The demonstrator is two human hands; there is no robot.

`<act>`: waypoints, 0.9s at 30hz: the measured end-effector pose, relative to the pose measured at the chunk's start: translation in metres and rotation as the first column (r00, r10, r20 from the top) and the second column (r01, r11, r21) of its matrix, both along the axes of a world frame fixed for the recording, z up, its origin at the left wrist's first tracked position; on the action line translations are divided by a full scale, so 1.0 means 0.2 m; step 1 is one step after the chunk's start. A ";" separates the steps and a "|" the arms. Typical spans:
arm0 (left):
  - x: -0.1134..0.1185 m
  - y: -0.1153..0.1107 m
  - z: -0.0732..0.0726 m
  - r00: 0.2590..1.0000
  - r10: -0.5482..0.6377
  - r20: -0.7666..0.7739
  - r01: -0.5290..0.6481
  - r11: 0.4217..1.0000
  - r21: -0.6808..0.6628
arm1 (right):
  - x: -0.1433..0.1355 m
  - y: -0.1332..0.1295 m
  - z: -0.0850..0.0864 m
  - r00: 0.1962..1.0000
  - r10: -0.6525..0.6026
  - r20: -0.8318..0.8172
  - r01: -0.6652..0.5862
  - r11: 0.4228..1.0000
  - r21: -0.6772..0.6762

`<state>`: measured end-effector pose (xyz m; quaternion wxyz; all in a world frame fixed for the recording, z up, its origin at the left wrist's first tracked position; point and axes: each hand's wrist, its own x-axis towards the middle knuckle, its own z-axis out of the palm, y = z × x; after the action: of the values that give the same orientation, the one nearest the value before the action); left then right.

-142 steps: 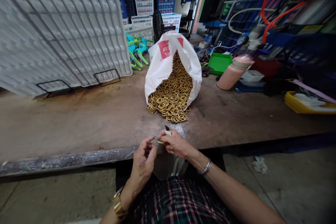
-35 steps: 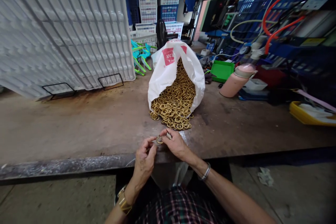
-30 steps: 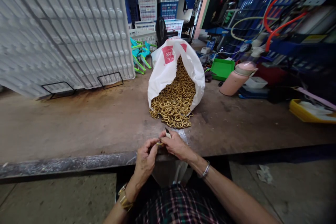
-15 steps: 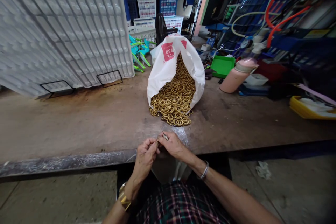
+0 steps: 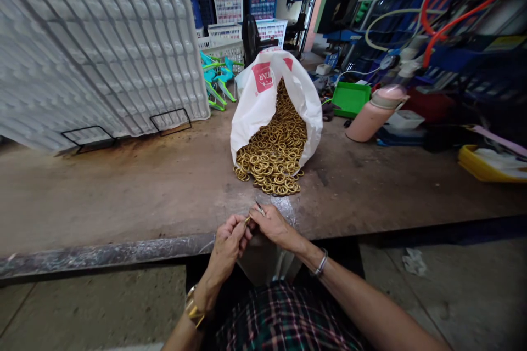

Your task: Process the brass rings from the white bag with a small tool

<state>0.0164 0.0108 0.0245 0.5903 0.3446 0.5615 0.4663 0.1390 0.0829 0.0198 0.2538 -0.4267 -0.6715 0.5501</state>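
Observation:
Close together at the table's front edge, both my hands are closed. My left hand (image 5: 226,241) pinches a small brass ring (image 5: 247,220) between thumb and fingers. My right hand (image 5: 272,226) grips a slim tool with a dark pointed tip (image 5: 259,207); its exact kind is too small to tell, and the rest is hidden in the palm. The right fingertips meet the ring's edge. Just beyond my hands, a white plastic bag (image 5: 251,118) lies on its side, spilling a heap of brass rings (image 5: 280,148) onto the tabletop.
White ribbed plastic trays (image 5: 123,38) stand on wire supports to the left on the wooden table (image 5: 123,192). Right of the bag are a green tray (image 5: 351,98), a pink bottle (image 5: 373,115) and a yellow tray (image 5: 486,167). Teal-and-green plastic pieces (image 5: 220,82) lie behind.
My hands stay nearly in place, with the fingers shifted slightly. More of the brass ring now shows between them. The camera view has tilted a little.

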 end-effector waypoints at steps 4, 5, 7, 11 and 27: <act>0.01 0.00 0.00 0.999 0.042 -0.021 -0.041 0.999 0.006 | 0.00 -0.01 -0.01 0.997 -0.039 0.061 0.037 0.999 0.025; 0.01 0.00 0.00 0.998 0.054 -0.027 -0.054 0.998 0.011 | 0.00 -0.02 -0.01 0.993 -0.031 0.115 0.023 0.997 0.075; 0.01 0.00 0.00 0.996 0.085 -0.027 -0.085 0.996 0.010 | 0.00 -0.04 0.00 0.962 0.014 0.274 -0.075 0.973 0.216; 0.02 0.00 0.00 0.992 0.125 -0.016 -0.126 0.992 -0.016 | 0.01 -0.08 0.02 0.833 0.059 0.550 -0.299 0.885 0.357; 0.03 0.01 0.01 0.989 0.139 -0.055 -0.140 0.990 -0.017 | -0.01 -0.08 0.11 0.678 0.028 0.734 -0.349 0.892 0.289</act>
<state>0.0222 0.0125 0.0267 0.5446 0.3106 0.6048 0.4910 0.1364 0.0667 0.0409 -0.0028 -0.4701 -0.8565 0.2132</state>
